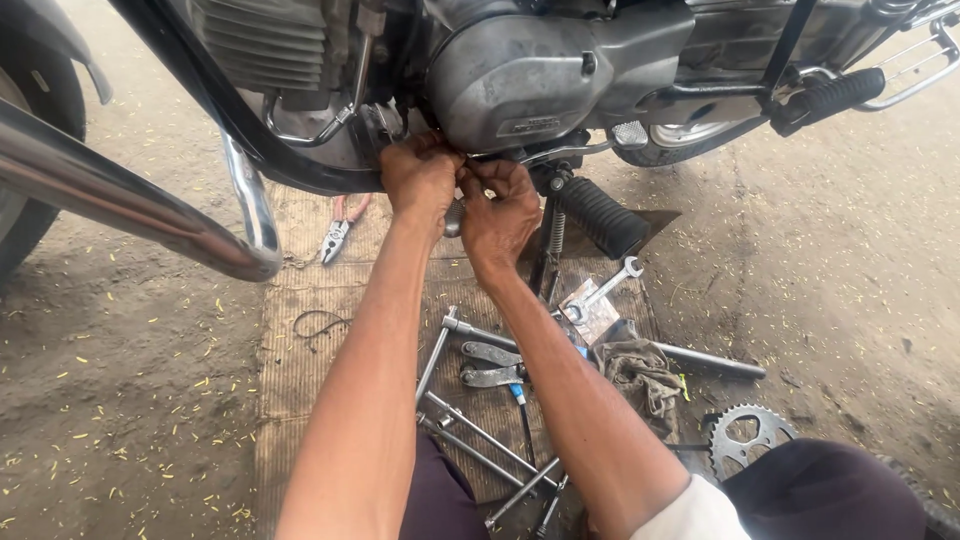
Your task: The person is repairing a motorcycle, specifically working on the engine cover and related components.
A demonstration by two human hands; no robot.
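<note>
A motorcycle's grey engine case (pixel 540 75) fills the top of the head view. My left hand (pixel 420 178) and my right hand (pixel 500 210) are pressed together just under the case, fingers curled around a small part at its lower edge. The part itself is hidden by my fingers. A small metal cylinder (pixel 454 218) shows between the two hands. The black rubber footpeg (pixel 603 217) sticks out just right of my right hand.
A chrome exhaust pipe (pixel 130 205) crosses at left. Pliers with red handles (pixel 338 232) lie on the mat (pixel 300 350). T-handle wrenches (pixel 470 430), a spanner (pixel 605 288), a dirty rag (pixel 640 370) and a sprocket (pixel 745 438) lie near my knees.
</note>
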